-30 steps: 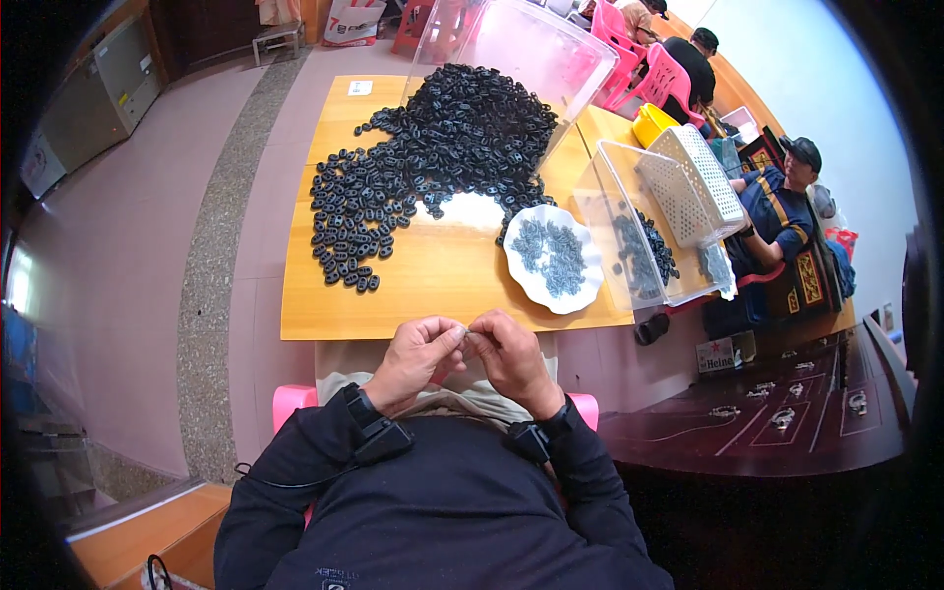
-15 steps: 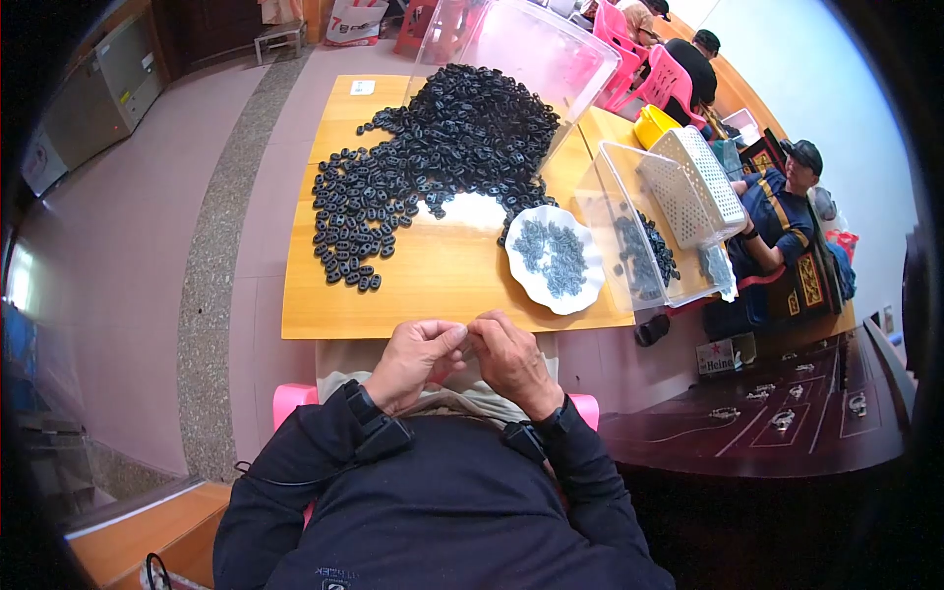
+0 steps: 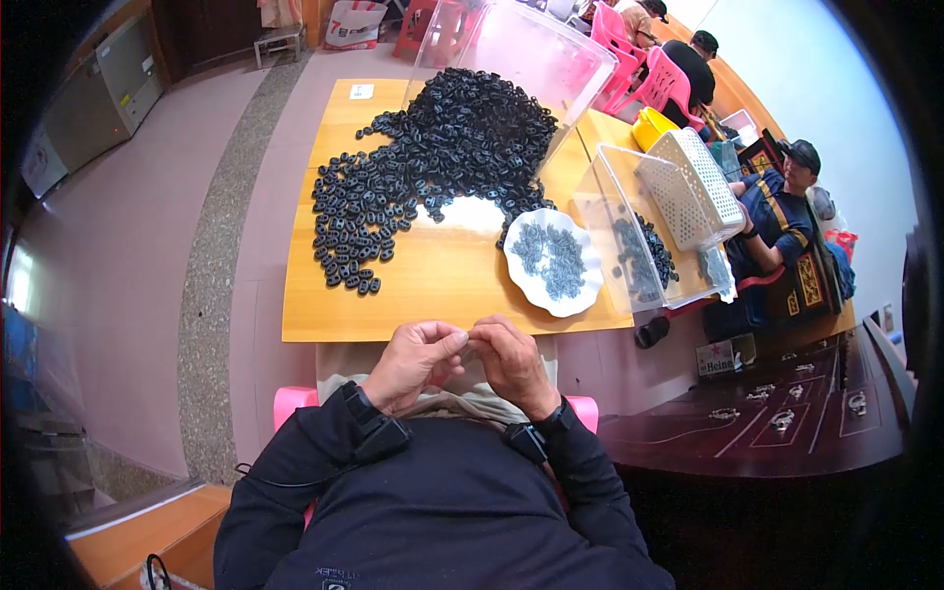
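Observation:
My left hand [image 3: 415,366] and my right hand [image 3: 513,368] meet in front of my body, just off the table's near edge. Thumbs and fingertips are pinched together, close to touching each other. Whatever sits between them is too small and too covered to make out. Beyond my hands, a large heap of small black two-holed oval pieces [image 3: 482,138] spreads over the wooden table [image 3: 442,295]. To the right of the heap, a white wavy-edged plate [image 3: 567,307] holds many small translucent greyish pieces [image 3: 549,258].
A clear plastic box [image 3: 551,49] lies tipped behind the heap. Another clear bin [image 3: 629,187] at the right holds more black pieces, beside a white perforated basket [image 3: 693,187] and a yellow bowl [image 3: 651,128]. A person [image 3: 777,211] sits beyond; dark carved furniture [image 3: 767,423] stands right.
My hands stay pinched together in nearly the same place. The right hand's fingers have shifted very slightly; the pieces on the table look the same.

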Available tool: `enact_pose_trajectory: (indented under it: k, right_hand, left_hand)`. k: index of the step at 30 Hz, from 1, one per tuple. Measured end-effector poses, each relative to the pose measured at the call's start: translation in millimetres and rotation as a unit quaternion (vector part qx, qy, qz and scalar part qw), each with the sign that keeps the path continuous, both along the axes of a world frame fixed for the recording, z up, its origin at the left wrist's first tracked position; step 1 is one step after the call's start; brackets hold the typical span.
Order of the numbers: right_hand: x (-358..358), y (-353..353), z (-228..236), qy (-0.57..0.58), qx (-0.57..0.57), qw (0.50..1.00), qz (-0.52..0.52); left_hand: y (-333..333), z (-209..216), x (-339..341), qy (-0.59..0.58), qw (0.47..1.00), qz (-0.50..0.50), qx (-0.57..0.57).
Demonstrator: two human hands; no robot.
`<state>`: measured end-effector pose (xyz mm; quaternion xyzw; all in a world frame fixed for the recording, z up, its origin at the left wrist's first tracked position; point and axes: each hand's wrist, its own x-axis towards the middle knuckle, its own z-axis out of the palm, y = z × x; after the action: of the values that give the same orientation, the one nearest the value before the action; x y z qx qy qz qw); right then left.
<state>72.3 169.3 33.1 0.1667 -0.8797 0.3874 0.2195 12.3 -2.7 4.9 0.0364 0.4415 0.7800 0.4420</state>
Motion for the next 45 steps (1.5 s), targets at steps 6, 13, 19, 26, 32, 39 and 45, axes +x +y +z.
enact_pose_trajectory:
  k: [6,13,19,26,32,39,45]
  right_hand:
    - [3,0,-5,-0.069,-0.112,0.991,0.000]
    - [5,2,-5,-0.138,-0.165,0.977,0.006]
    - [3,0,-9,-0.062,-0.155,0.986,0.000]
    - [2,-2,-6,-0.016,-0.108,0.994,0.004]
    - [2,-2,-2,0.003,-0.077,0.997,0.009]
    - [3,-4,3,0.002,-0.038,0.999,-0.012]
    - [3,-4,2,0.012,0.000,1.000,-0.024]
  left_hand:
    - [0,5,1,-0.011,0.999,-0.022,0.039]
    - [0,9,3,-0.015,0.998,-0.020,0.057]
    - [0,5,4,-0.011,0.999,-0.021,0.039]
    - [1,6,4,0.004,0.999,-0.017,0.047]
    - [1,5,5,0.015,0.999,-0.021,0.032]
    - [2,3,5,0.031,0.999,-0.020,0.018]
    - [2,2,5,0.060,0.998,-0.011,-0.015]
